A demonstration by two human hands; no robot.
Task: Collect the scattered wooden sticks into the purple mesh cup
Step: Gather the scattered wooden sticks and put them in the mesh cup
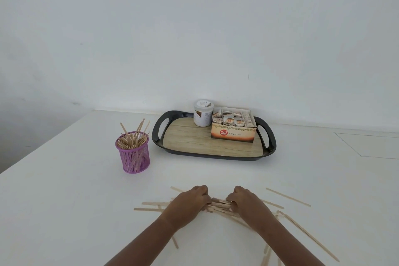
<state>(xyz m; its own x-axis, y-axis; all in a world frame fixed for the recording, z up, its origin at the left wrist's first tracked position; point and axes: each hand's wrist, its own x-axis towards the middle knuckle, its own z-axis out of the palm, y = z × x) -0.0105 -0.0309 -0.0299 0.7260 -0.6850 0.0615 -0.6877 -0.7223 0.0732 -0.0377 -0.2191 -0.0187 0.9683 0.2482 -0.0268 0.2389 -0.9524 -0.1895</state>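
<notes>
Head view: both hands (190,201) (246,203) apparently bunching wooden sticks (219,205) together.

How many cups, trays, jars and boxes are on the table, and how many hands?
Purple mesh cup: 1
Tray: 1
White jar: 1
Ginger tea box: 1
Hands: 2, left hand and right hand
Total: 6

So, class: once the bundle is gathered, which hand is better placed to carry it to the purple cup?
Probably the left hand: the purple mesh cup stands on its side, so the right hand would have to cross over.
</notes>
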